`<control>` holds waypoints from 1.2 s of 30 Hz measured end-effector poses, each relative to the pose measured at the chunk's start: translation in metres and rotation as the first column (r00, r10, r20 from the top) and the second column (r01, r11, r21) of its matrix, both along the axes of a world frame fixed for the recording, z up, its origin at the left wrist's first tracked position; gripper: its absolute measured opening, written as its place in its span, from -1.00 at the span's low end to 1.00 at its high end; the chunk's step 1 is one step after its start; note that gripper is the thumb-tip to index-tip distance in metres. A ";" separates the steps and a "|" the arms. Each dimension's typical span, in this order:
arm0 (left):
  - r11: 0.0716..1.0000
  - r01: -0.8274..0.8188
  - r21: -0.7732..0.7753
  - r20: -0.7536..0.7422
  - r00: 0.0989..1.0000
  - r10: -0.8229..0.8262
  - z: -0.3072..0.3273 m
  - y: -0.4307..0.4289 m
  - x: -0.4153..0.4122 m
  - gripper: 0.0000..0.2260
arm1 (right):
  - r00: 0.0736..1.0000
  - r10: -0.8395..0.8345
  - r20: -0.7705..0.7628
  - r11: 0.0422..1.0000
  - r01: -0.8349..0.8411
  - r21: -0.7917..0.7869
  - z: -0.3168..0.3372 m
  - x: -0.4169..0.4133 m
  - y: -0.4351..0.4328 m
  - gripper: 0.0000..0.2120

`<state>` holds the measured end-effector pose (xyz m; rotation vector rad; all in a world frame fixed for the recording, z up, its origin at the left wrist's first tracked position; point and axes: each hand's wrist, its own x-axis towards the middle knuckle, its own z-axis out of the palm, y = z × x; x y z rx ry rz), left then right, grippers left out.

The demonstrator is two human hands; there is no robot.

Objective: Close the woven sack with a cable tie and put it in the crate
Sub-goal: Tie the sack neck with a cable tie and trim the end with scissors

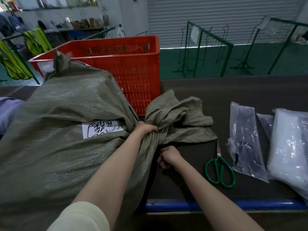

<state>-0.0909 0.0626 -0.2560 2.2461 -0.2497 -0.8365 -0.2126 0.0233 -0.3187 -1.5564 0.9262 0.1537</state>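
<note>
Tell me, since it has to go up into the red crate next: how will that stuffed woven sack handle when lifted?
The woven sack bulges well past the red crate, so it is probably heavy and awkward. Its cloth folds loosely at the neck under the left hand, so it will likely sag.

Grey-green woven sack (66, 130) bearing a white label (101, 129) with black scribbles; red slotted crate (126, 64); green-handled scissors (220, 169); dark table (233, 90) showing a blue edge.

Dim, even indoor light with soft shadows; white glare glints on the clear crinkled plastic bags (290, 144) (right edge). Wide-angle distortion bends the edges, and the background shelves look blurred.
</note>
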 end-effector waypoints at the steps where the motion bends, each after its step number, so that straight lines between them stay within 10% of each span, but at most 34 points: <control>1: 1.000 0.003 0.023 0.057 0.998 -0.005 -0.002 0.001 0.002 -0.23 | 1.000 0.023 0.011 0.999 -0.023 -0.025 0.004 -0.002 0.002 -0.57; 7: 0.940 0.219 0.260 0.281 0.915 -0.291 0.003 -0.001 0.005 -0.22 | 0.940 -0.078 0.331 0.984 0.125 -0.125 0.032 -0.031 0.010 -0.86; 12: 0.674 0.515 0.530 0.050 0.774 -0.631 0.052 -0.008 0.011 -0.13 | 0.822 0.029 0.569 0.993 -0.087 0.075 0.040 -0.037 0.011 -0.79; 15: 0.530 0.626 0.572 0.022 0.634 -0.773 0.074 -0.001 0.018 -0.42 | 0.776 -0.039 0.629 0.999 0.010 0.049 0.032 -0.027 0.016 -0.88; 22: 0.560 0.633 0.535 0.436 0.360 -0.825 0.077 0.015 0.014 -0.73 | 0.746 0.159 0.647 0.815 0.271 -0.512 0.043 -0.011 0.016 -0.84; 30: 0.739 0.649 -0.183 0.364 0.743 -0.562 0.049 0.023 -0.002 -0.78 | 0.657 -0.128 0.743 0.974 0.224 -0.030 0.054 -0.013 0.013 -0.87; 36: 0.744 0.625 -0.236 0.084 0.776 -0.625 0.040 0.024 -0.008 -0.77 | 0.628 -0.212 0.749 0.952 0.305 0.013 0.048 -0.013 0.011 -0.87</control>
